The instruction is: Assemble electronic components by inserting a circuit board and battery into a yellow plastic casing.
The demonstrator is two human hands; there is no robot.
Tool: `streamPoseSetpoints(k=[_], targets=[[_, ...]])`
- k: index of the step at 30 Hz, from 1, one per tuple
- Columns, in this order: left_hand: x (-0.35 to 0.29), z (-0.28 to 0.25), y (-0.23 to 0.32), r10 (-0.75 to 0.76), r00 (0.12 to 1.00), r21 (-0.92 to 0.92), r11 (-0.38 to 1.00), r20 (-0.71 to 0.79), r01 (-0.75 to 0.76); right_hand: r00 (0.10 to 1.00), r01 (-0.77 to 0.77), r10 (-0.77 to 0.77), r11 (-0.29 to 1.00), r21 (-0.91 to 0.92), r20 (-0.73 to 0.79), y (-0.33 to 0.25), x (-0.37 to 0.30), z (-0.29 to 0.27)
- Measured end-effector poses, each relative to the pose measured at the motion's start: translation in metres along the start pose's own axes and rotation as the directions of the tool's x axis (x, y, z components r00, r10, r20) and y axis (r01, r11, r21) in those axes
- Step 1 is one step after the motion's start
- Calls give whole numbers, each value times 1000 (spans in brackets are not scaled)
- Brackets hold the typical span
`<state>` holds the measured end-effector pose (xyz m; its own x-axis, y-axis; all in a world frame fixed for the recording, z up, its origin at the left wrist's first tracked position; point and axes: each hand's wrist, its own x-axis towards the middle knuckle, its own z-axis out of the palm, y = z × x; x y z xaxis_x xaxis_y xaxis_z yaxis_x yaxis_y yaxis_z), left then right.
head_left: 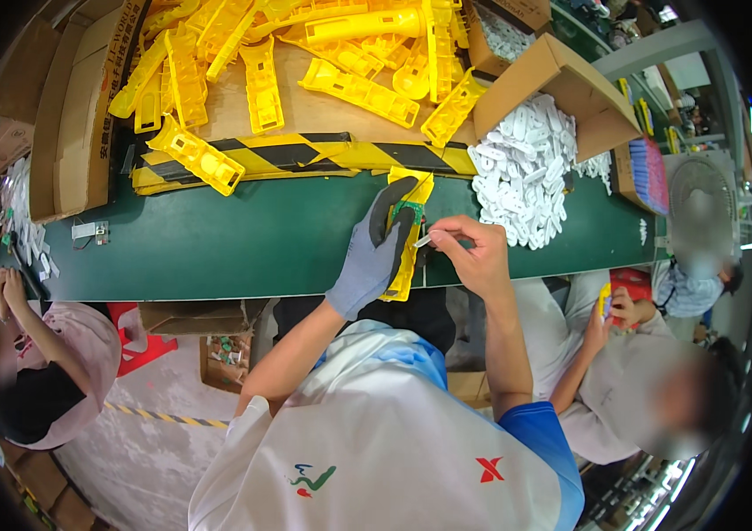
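Note:
My left hand (374, 252), in a grey-blue glove with dark fingertips, is closed around a long yellow plastic housing (410, 257) held upright over the table's near edge. A green circuit board (407, 211) shows inside the housing, partly covered by the gloved fingers. My bare right hand (475, 252) pinches a small white plastic piece (425, 240) between thumb and finger, close to the housing's right side. Whether the piece touches the housing I cannot tell. Beyond my right hand lies a heap of similar white plastic pieces (526, 177).
Yellow housings (332, 88) pile up on a cardboard sheet edged with black-and-yellow tape (305, 155). A tipped carton (562, 75) stands behind the white heap; another carton (75, 115) is at left. The green tabletop (217, 252) runs across. Co-workers sit on both sides, one holding a yellow part (604, 301).

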<state>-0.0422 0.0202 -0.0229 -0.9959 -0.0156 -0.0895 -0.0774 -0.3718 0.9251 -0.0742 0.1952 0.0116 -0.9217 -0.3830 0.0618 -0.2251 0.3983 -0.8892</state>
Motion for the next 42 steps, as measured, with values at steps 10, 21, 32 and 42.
streamPoseSetpoints(k=[10, 21, 32, 42], targets=[[-1, -1, -4, 141, 990, 214, 968, -11, -135, 998, 43, -38, 991, -128, 43, -16, 11, 0], [-5, -1, -2, 89, 996, 192, 978, -16, -85, 979, -198, 189, 762, 616, 81, 18, 4, 26], [-9, 4, -7, 221, 975, 426, 884, -11, -195, 967, -192, 253, 798, 571, -28, 8, -10, 34], [-12, 4, -8, 225, 974, 495, 845, 12, -202, 983, -110, 138, 969, 222, -118, -7, -17, 37]])
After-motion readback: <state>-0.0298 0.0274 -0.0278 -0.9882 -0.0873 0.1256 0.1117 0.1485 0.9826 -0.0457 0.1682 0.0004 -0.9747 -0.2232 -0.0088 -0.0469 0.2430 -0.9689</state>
